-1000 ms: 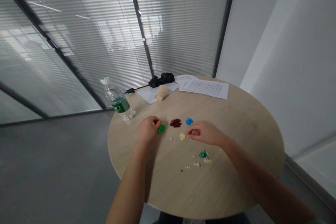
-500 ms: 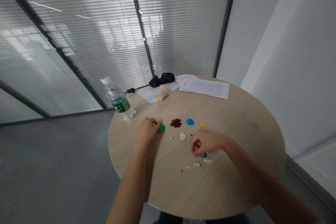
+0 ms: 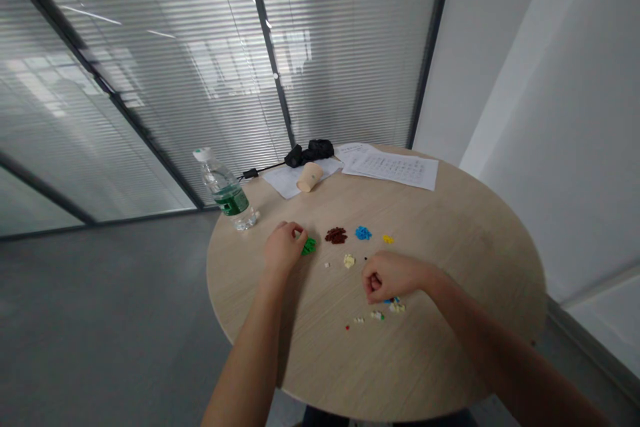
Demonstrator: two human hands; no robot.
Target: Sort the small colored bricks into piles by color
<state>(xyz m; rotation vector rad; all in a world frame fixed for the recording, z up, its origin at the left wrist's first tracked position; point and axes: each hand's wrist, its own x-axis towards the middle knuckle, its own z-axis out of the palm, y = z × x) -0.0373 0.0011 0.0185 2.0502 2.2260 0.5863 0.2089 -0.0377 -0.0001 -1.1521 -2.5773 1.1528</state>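
Note:
My left hand [image 3: 284,245] rests at the left edge of a pile of green toy building bricks [image 3: 309,246], thumb and fingers drawn together. What sits between its fingertips is too small to tell. Over a mixed group of pale, blue and green bricks [image 3: 397,307], my right hand [image 3: 385,278] is curled closed and partly covers them; its fingertips hide whatever they grip. Behind the hands lie piles of brown bricks [image 3: 336,235], blue bricks [image 3: 363,233], yellow bricks [image 3: 388,239] and cream bricks [image 3: 349,260]. A red piece [image 3: 347,327] lies nearer me.
A water bottle [image 3: 231,197] stands at the left of the round wooden table [image 3: 450,360]. Farther back are a paper cup [image 3: 309,177] on its side, a black bundle [image 3: 317,151] with a cable, and printed sheets [image 3: 395,169]. Glass panels with blinds rise behind.
My left hand has shifted slightly toward the green bricks' far side. My right hand has dipped a little, covering more of the mixed bricks. The piles look the same.

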